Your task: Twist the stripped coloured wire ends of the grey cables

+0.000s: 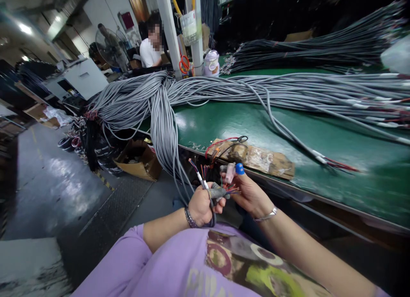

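Left hand [199, 205]: fingers curled closed around grey multicore cables [212, 218], off the worktop's [320, 186] near edge; firm grip likely best steadies the coloured wires [232, 188]. Right hand [251, 193]: fingers part-bent at these; whether pinching, I cannot tell.

The green surface [361, 181] is crossed lengthwise by a thick bundle of grey cables [224, 88], part of which is draped over the edge. A few cables are angled forward, their red wires [342, 164] laid on the green. Black cables [307, 47] are heaped along the back, and a lilac jar [212, 66] is stood behind the bundle. Taped cardboard [282, 165] is placed at the front edge.
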The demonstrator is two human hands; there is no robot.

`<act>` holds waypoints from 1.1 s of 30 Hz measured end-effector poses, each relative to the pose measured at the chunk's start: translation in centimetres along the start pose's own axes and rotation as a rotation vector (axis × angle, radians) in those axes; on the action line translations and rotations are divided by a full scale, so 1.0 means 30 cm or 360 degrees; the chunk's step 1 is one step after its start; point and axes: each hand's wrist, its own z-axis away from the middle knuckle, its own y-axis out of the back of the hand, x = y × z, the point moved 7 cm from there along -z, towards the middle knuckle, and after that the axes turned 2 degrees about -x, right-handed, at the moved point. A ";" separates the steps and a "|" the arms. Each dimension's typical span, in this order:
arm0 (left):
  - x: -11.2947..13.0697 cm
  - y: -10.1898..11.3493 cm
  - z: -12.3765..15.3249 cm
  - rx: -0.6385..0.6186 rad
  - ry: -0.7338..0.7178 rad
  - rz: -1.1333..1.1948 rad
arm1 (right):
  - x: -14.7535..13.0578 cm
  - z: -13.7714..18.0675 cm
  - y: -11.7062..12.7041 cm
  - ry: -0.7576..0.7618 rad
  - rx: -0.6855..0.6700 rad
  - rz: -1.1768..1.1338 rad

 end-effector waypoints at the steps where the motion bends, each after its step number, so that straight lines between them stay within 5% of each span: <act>1: -0.002 0.002 0.003 -0.0013 -0.0004 -0.0007 | 0.000 0.005 -0.002 -0.0004 -0.0029 0.0011; 12: 0.013 0.003 0.045 0.0043 -0.0128 0.0061 | -0.030 0.033 -0.019 0.0072 -0.0096 0.0126; 18: 0.013 -0.012 0.035 0.0054 -0.0149 0.0119 | -0.061 0.043 0.007 0.0454 0.0048 0.0339; 24: 0.005 -0.020 0.027 0.0054 -0.0138 0.0115 | 0.000 0.011 -0.003 0.0002 -0.0008 0.0083; 33: 0.004 -0.029 0.021 0.0055 -0.0088 -0.0015 | -0.005 -0.010 0.005 0.0021 0.0016 -0.0037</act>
